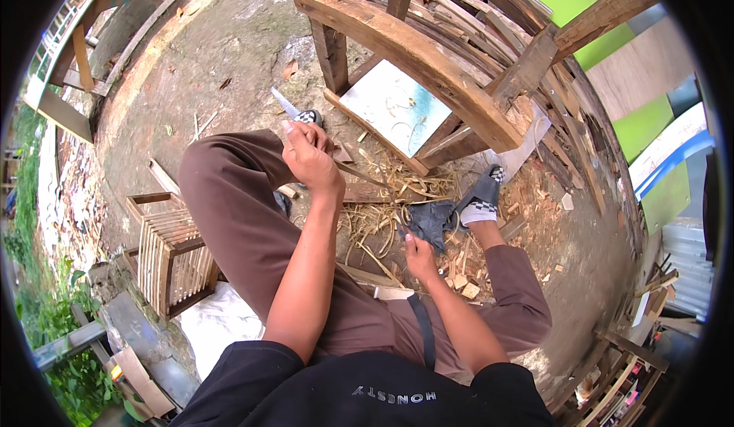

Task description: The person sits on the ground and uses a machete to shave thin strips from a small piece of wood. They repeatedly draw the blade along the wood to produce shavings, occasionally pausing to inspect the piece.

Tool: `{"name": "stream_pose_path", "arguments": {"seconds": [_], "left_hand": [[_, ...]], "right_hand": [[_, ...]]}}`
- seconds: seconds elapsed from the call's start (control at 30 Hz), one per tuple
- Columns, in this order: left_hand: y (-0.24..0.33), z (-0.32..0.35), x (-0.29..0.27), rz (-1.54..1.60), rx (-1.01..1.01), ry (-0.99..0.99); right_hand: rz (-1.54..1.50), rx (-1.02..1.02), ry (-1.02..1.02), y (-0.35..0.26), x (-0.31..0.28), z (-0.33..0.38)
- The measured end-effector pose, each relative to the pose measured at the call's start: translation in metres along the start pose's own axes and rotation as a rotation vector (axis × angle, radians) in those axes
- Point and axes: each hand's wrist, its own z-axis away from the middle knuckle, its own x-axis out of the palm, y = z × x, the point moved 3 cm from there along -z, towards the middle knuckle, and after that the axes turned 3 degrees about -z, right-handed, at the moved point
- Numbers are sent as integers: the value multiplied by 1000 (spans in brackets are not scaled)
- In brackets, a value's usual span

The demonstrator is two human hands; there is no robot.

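Observation:
My left hand (310, 155) is closed above my left knee, around a long thin strip (363, 176). The strip slants down to the right from the fist, and a pale flat end (284, 102) sticks out on the far side. Lower and to the right, my right hand (419, 257) is closed with its thumb on top. A thin dark piece (400, 227) shows just beyond its fingers; its kind is unclear. Between my feet lie curled pale shavings (367, 228), and a dark grey cloth (430, 224) rests by my right foot.
A wooden frame stand (413, 33) with a pale board (394, 106) stands ahead. Long wood scraps (474, 33) are heaped behind it. A small slatted wooden cage (172, 251) sits left, beside a white cloth (222, 324). Wood chips (462, 278) litter the ground near my right foot.

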Motion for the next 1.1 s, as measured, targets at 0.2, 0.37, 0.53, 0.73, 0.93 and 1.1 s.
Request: {"name": "stream_pose_path", "arguments": {"seconds": [0.2,0.37,0.53,0.73,0.93,1.1], "left_hand": [[-3,-5,6,10,23,-49],[-3,-3,-3,4,8,-25],[-2,-3,4,14,13,-59],[0,0,-4,64,31,-160],[0,5,8,98,-2,-153],[0,11,4,59,19,-157]], "right_hand": [[118,-19,49,34,-17,-19],[-55,29,-42,-9,-4,0],[179,105,-13,21,-28,-22],[17,-85,-86,-42,-22,9],[112,176,-59,49,-19,-19],[12,92,-69,5,-2,-6]]}}
